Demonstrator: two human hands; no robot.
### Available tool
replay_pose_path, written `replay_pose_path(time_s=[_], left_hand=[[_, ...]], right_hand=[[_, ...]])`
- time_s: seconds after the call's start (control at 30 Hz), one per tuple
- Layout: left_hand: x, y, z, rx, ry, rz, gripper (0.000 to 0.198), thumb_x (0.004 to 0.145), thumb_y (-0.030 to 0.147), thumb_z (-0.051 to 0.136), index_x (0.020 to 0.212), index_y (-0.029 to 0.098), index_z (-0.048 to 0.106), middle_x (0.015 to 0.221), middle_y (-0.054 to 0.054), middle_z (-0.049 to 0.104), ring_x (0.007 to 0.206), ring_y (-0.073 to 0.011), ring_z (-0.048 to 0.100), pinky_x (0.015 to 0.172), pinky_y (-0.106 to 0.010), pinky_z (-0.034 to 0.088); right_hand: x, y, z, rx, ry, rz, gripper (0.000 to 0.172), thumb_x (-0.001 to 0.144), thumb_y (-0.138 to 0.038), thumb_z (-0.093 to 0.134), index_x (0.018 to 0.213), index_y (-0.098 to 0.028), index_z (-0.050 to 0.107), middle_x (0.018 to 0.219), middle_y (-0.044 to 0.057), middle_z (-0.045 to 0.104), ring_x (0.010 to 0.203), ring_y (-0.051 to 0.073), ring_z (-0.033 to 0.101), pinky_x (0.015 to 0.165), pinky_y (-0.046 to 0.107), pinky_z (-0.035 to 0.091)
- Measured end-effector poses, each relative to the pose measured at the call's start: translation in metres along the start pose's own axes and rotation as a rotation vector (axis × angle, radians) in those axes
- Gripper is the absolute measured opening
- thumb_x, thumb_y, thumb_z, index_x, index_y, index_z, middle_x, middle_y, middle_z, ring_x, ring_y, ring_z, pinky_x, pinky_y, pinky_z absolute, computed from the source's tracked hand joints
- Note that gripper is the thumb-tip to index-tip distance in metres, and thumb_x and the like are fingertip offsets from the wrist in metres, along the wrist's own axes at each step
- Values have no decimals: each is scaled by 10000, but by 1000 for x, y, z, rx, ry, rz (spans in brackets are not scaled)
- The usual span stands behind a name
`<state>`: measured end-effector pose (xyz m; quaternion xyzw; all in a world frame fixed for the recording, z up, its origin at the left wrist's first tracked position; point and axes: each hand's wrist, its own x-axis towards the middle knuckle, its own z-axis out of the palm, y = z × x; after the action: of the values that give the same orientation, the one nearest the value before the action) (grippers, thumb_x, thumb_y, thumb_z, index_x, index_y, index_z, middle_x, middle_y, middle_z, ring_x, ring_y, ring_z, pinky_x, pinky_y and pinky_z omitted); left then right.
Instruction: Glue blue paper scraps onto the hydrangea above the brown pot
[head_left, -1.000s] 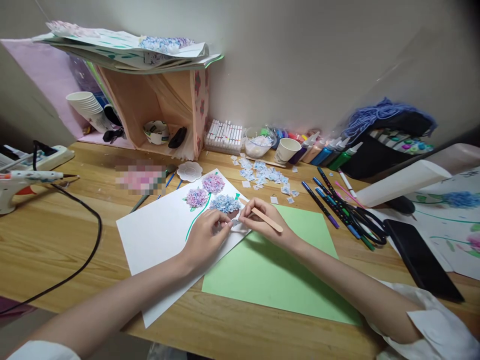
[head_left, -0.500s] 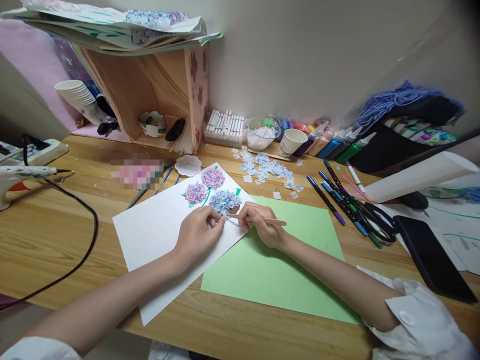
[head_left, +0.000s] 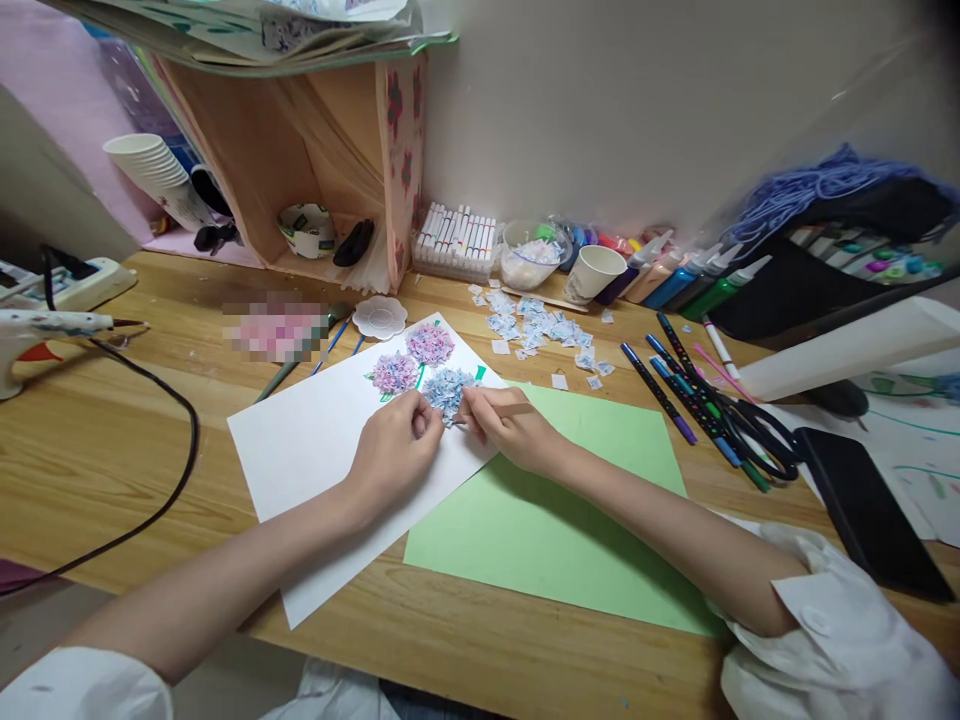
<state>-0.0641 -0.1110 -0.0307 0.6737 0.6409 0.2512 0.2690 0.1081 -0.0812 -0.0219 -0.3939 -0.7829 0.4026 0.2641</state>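
The right hand (head_left: 506, 432) is closed around a wooden stick (head_left: 512, 409) whose tip meets the blue paper flower (head_left: 448, 386) on the white sheet (head_left: 300, 450) — just beside it, the left hand (head_left: 394, 448) pinches its fingertips together at the flower's lower edge, any scrap between them hidden.
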Motion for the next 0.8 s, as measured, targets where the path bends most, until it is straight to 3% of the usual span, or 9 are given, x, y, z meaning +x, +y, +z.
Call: replay_pose_path(time_s=[0.2,0.4,0.57,0.8], left_hand=[[0,-2,-1,-19,15,31,204,867,279,427,678,201,411,615,34,485,591,-132,464,576,-260,304],[0,-1,-1,-10,22,27,207,870,283,410,679,205,399,615,27,484,585,-138,459,573,-265,299],[0,-1,0,-6,19,22,183,867,274,417,697,206,414,626,27,499,586,-138,463,563,-266,286],[0,-1,0,-11,20,22,183,869,270,421,697,209,408,625,32,496,581,-139,459,564,-263,285]], right_hand=[[31,-17,6,-47,52,169,518,969,-400,333,494,-209,409,356,-37,408,431,119,453,560,263,343],[27,-6,4,231,101,243,529,952,-470,320,506,-207,430,339,-34,457,427,119,487,576,250,412],[5,-4,-1,300,176,172,546,936,-558,298,537,-210,430,372,-51,409,471,124,484,658,263,427],[4,-2,7,229,140,102,517,961,-509,285,562,-212,425,415,-43,416,482,126,436,633,278,399]])
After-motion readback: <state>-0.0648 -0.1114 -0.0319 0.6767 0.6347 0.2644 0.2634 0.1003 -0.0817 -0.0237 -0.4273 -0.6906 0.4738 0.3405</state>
